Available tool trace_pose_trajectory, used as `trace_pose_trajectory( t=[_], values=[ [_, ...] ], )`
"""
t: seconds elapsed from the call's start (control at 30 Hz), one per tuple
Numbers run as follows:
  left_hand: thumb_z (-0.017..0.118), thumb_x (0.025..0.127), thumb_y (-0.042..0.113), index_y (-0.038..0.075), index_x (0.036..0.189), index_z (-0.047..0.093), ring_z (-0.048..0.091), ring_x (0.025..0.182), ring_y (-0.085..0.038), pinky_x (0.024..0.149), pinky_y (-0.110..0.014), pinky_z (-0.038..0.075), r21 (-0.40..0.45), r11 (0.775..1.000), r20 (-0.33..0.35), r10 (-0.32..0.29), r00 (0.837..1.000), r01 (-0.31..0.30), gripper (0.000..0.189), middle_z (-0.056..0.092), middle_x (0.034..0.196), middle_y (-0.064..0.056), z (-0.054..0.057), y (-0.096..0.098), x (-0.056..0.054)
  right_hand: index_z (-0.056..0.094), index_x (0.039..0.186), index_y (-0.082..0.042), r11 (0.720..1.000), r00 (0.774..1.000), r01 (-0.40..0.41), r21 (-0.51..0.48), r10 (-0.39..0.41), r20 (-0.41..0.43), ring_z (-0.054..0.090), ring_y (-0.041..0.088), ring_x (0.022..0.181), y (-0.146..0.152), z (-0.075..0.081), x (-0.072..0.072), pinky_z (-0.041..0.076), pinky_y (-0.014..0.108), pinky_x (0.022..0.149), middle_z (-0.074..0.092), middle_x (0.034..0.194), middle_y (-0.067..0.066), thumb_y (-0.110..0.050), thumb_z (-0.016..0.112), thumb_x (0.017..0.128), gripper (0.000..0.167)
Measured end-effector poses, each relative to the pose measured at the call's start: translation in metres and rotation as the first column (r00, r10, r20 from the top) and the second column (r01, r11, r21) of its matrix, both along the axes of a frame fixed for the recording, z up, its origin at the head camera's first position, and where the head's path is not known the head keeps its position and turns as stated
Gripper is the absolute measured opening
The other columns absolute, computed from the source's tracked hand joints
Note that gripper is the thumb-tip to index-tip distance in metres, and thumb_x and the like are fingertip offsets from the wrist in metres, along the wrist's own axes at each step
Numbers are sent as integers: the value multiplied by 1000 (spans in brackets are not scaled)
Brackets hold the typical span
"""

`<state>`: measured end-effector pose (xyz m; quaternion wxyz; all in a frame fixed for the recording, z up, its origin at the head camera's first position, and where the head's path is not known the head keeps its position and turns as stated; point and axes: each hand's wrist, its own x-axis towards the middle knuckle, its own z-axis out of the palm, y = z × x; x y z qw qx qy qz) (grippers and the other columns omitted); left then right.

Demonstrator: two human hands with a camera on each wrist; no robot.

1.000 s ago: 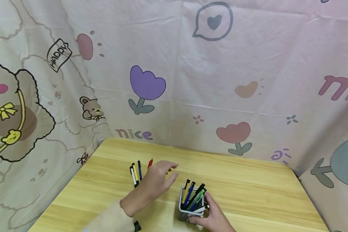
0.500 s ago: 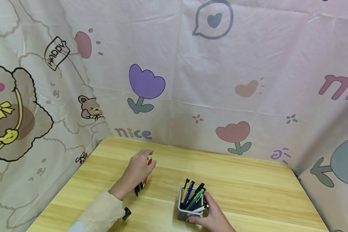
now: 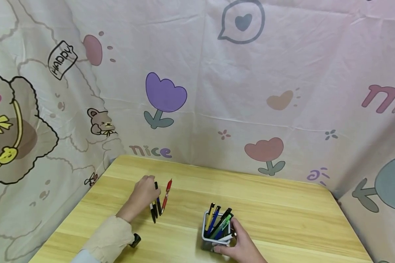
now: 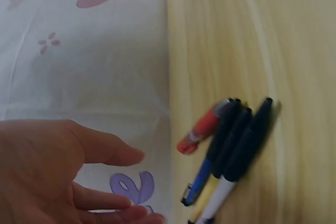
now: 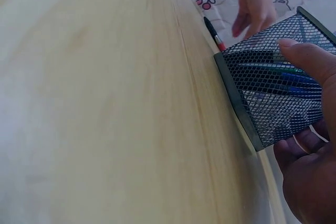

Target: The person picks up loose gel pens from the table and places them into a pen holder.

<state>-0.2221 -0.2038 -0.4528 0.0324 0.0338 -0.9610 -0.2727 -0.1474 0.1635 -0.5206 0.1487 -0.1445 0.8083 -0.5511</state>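
Observation:
My left hand (image 3: pixel 140 195) hovers over a small row of pens at the left of the table. In the left wrist view its thumb and fingers are spread apart and hold nothing. The row has a red pen (image 3: pixel 166 197), a blue pen (image 4: pixel 200 181), a yellow pen (image 4: pixel 208 199) and a white pen (image 4: pixel 223 190), the last three with black ends. My right hand (image 3: pixel 241 243) grips a black mesh pen holder (image 3: pixel 206 244) with a pale rim, its thumb against the mesh in the right wrist view. Several pens stand tilted inside, including a green pen (image 3: pixel 227 221).
The wooden table (image 3: pixel 283 215) meets a printed cloth backdrop (image 3: pixel 210 91) along its back edge, and a second cloth (image 3: pixel 62 157) hangs at the left. A black piece (image 3: pixel 136 240) shows at the left cuff.
My left hand has moved left, away from beside the pen holder to above the row of pens, uncovering the red pen. My right hand and the holder stay in place.

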Motion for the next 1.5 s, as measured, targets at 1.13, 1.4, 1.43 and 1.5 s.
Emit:
trace_pose_trajectory(
  t=[1.13, 1.4, 1.43, 1.5],
  values=[
    [62, 81, -7, 14, 56, 45, 42, 49, -13, 44, -20, 36, -89, 996, 101, 43, 994, -34, 37, 43, 54, 0, -27, -21, 0, 44, 147, -11, 1000, 1000, 13, 13, -13, -1, 58, 16, 118, -1, 1, 1, 50, 18, 95, 62, 135, 8, -30, 90, 78, 85],
    [59, 82, -13, 10, 60, 48, 45, 53, -16, 46, -23, 39, -137, 991, 18, -4, 1000, 6, 33, 48, 59, -4, -31, -24, 2, 43, 148, -10, 1000, 1000, 12, 2, -12, 8, 56, 22, 121, -2, 0, 1, 50, 18, 95, 61, 138, 10, -29, 90, 78, 86],
    [60, 81, -13, 9, 61, 49, 45, 53, -16, 46, -23, 39, -142, 990, 13, -8, 1000, 9, 32, 48, 59, -4, -31, -24, 2, 44, 148, -10, 1000, 1000, 14, 9, -14, 3, 57, 21, 121, -2, 0, 1, 49, 18, 95, 62, 137, 9, -30, 90, 78, 86],
    [63, 80, -12, 8, 62, 52, 45, 53, -16, 46, -24, 39, -146, 989, 8, -16, 1000, 17, 29, 50, 60, -5, -31, -25, 2, 44, 148, -11, 1000, 1000, 17, 22, -17, -9, 57, 18, 120, -2, 0, 2, 49, 19, 96, 62, 136, 8, -31, 90, 78, 86]
  ],
)
